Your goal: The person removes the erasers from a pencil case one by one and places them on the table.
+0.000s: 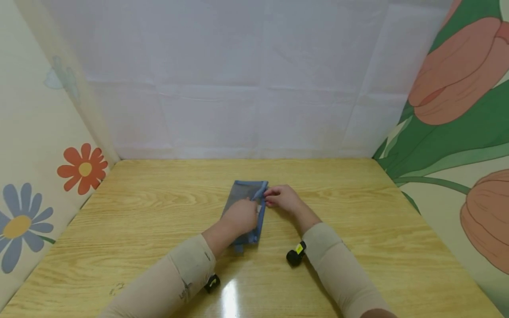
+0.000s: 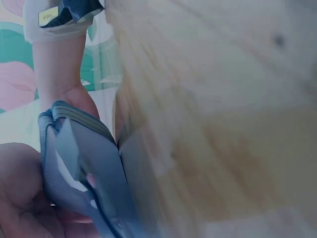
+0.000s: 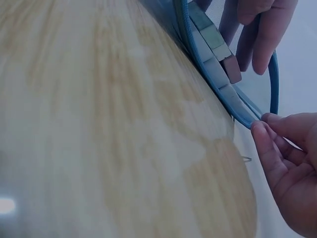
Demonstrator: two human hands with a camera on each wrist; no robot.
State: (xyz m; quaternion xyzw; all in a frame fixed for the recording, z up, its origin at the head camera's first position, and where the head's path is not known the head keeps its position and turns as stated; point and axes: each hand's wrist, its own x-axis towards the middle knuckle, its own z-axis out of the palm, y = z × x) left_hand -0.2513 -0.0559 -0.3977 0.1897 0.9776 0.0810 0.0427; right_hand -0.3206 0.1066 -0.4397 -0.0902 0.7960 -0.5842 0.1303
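Note:
A blue mesh zipper pouch [image 1: 240, 191] lies on the table in front of me. My left hand [image 1: 240, 216] is over its near left part and grips the upper side of its opening. With thumb and forefinger, my right hand [image 1: 283, 198] pinches the far right corner of the pouch's zipper edge. In the right wrist view the mouth gapes, and several small blocks [image 3: 213, 39] in white, green and reddish brown show inside. Left-hand fingers [image 3: 270, 37] reach down at the mesh above the blocks. The left wrist view shows the pouch's bluish side [image 2: 91, 144] close up.
The pouch and both forearms are over a wood-grain table [image 1: 159, 190]. A white cloth [image 1: 238, 88] hangs behind it. Painted walls with flowers [image 1: 84, 168] stand at both sides. Each wrist wears a black camera [image 1: 295, 254].

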